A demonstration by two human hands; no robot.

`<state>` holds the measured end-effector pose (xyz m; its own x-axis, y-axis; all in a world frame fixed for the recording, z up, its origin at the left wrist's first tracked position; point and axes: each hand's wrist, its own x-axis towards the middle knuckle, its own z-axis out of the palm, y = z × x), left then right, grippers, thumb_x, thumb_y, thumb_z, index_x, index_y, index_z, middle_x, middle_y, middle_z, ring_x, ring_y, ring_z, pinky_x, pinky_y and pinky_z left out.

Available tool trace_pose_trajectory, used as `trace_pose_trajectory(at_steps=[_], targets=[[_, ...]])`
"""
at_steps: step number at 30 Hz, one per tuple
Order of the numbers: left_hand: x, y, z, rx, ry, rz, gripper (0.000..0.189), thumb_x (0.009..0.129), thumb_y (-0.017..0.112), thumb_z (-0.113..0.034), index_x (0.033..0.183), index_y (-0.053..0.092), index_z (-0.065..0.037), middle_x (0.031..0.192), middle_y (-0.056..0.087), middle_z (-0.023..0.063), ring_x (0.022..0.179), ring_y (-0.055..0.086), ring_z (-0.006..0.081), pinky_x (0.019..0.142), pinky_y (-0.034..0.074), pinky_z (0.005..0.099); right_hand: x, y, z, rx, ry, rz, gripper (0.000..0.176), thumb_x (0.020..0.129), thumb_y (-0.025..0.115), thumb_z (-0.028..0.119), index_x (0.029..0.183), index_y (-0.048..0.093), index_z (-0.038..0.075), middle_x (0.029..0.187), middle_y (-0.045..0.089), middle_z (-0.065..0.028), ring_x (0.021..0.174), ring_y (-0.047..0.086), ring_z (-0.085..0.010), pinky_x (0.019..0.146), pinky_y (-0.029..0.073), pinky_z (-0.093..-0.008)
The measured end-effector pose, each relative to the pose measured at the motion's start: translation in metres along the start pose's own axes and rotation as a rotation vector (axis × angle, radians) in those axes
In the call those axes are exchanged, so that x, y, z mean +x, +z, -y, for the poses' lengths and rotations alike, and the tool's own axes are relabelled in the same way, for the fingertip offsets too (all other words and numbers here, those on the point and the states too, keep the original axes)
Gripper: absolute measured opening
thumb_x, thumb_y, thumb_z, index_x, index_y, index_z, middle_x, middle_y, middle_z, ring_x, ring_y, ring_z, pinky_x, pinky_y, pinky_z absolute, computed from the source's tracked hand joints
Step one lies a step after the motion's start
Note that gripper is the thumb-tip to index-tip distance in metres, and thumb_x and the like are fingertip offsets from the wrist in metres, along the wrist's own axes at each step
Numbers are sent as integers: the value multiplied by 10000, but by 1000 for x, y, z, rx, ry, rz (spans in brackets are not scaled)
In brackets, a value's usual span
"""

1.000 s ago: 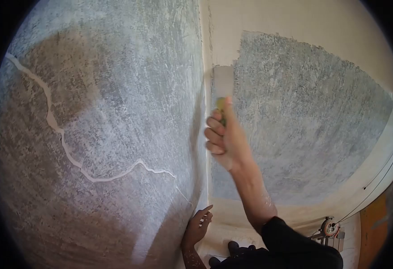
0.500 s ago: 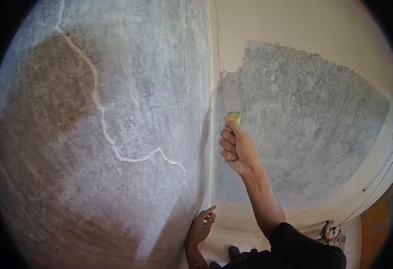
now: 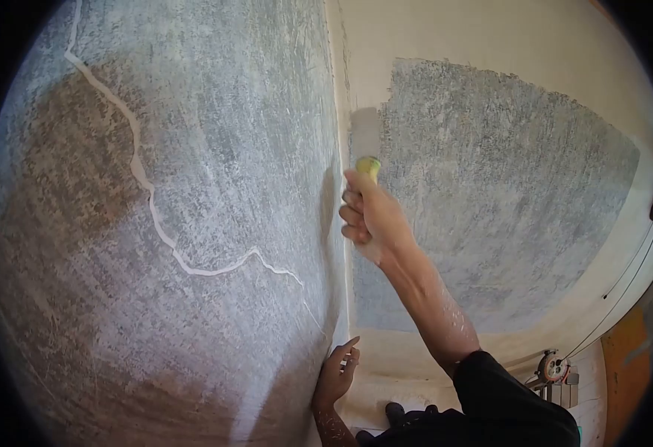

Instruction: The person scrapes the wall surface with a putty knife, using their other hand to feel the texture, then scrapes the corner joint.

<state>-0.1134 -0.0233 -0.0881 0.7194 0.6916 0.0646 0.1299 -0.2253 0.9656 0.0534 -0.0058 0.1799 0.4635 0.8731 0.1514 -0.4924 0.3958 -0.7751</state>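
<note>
My right hand (image 3: pixel 371 220) is closed around the yellow-green handle of a scraper (image 3: pixel 368 165). Its wide, flat blade points up and lies at the left edge of the grey, rough patch (image 3: pixel 490 186) on the right-hand wall, close to the corner. Some flecks of pale material stick to my right forearm. Lower down, my left hand (image 3: pixel 337 370) rests by the left-hand wall (image 3: pixel 229 186) near the corner, fingers loosely extended and holding nothing.
A pale filled crack (image 3: pixel 136 141) winds down the left-hand wall. Cream paint (image 3: pixel 475 33) surrounds the grey patch. At lower right are a round cable reel (image 3: pixel 552 366) with a cord, and an orange-brown panel (image 3: pixel 626 380). Dark shoes (image 3: pixel 394 411) stand on the floor below.
My right hand has moved the scraper up along the corner, and the blade now reaches the cream paint's edge. The view has shifted slightly. My left hand stays in about the same place.
</note>
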Motion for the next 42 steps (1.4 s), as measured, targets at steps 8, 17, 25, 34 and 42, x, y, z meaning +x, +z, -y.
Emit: trace_pose_trajectory(at_steps=[8, 17, 25, 34, 42], targets=[[0, 0, 5, -16, 45, 2, 372, 1018, 525, -205, 1363, 548, -70, 1050, 629, 74, 902, 620, 168, 749, 511, 305, 3, 13, -2, 37, -4, -21, 272, 959, 613, 263, 772, 434, 179, 610, 341, 94, 451, 267, -31, 378, 195, -216], [1, 1, 6, -27, 51, -1, 367, 1022, 519, -198, 1370, 543, -84, 1042, 635, 86, 894, 634, 167, 756, 512, 303, 4, -7, -23, 32, 20, 7, 262, 964, 606, 289, 793, 435, 189, 603, 341, 95, 455, 284, -35, 386, 210, -226], [-1, 3, 12, -40, 19, 7, 365, 1019, 526, -187, 1373, 545, -101, 1035, 639, 97, 897, 637, 168, 771, 514, 304, 7, 8, -23, 76, -11, 13, 270, 976, 591, 280, 785, 422, 189, 602, 340, 99, 453, 281, -26, 379, 198, -212], [-3, 4, 11, -58, -4, 3, 362, 1031, 506, -202, 1373, 544, -89, 1008, 637, 94, 892, 620, 167, 788, 505, 311, 7, 3, -21, 68, -25, -5, 287, 981, 588, 285, 779, 414, 181, 614, 346, 96, 458, 280, -23, 384, 197, -213], [-1, 4, 12, -81, 39, -12, 358, 1050, 466, -207, 1376, 538, -78, 986, 631, 81, 878, 616, 162, 826, 490, 307, 13, 1, -24, 8, -82, -23, 286, 976, 607, 314, 799, 423, 184, 610, 341, 100, 460, 278, -22, 388, 208, -217]])
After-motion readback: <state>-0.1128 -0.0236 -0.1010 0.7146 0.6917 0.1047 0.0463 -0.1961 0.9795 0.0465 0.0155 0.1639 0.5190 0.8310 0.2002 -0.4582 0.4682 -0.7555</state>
